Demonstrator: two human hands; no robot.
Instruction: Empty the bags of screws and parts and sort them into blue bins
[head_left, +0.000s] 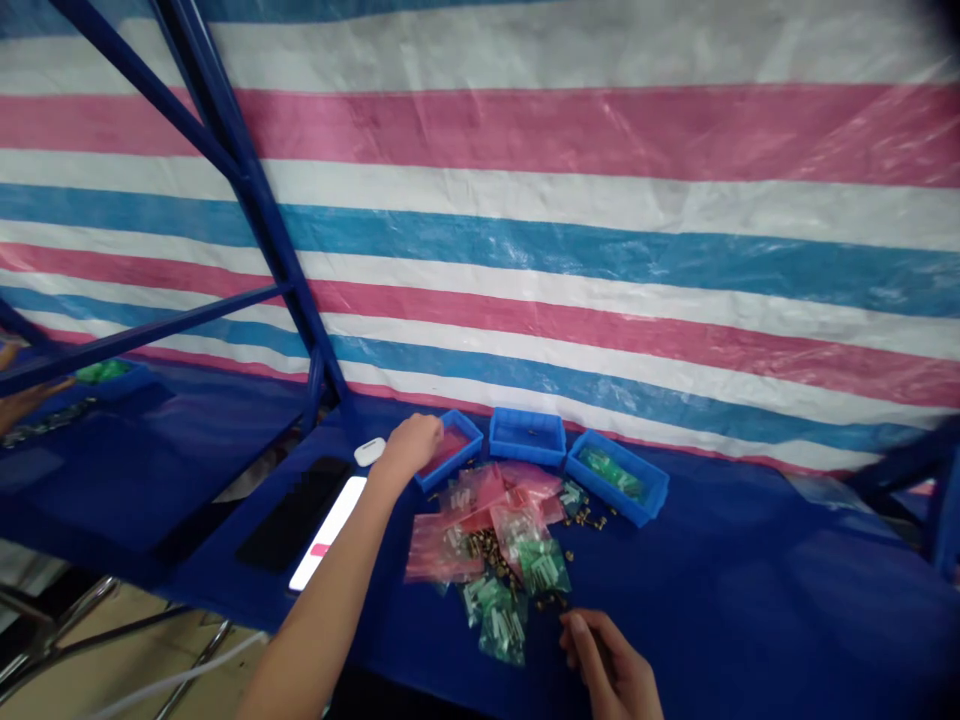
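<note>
My left hand [415, 443] reaches over the near edge of the left blue bin [474, 447], which holds pink plastic bags [448, 448]. Its fingers point down and are hidden behind the back of the hand. My right hand [609, 662] is low at the front of the pile, thumb and fingers pressed together beside loose brass screws [551, 602]; whatever they hold is too small to make out. Between the hands lie pink bags [446, 548], green-tinted clear bags [501, 622] with white pieces inside, and a heap of brass screws [486, 548].
A middle blue bin [527, 457] and a right blue bin [651, 500] with green bags stand behind the pile. Left are a lit phone [330, 530], a white case [369, 452] and a black object [292, 515]. Blue metal posts [259, 215] rise there. Another person's hand [34, 398] shows far left.
</note>
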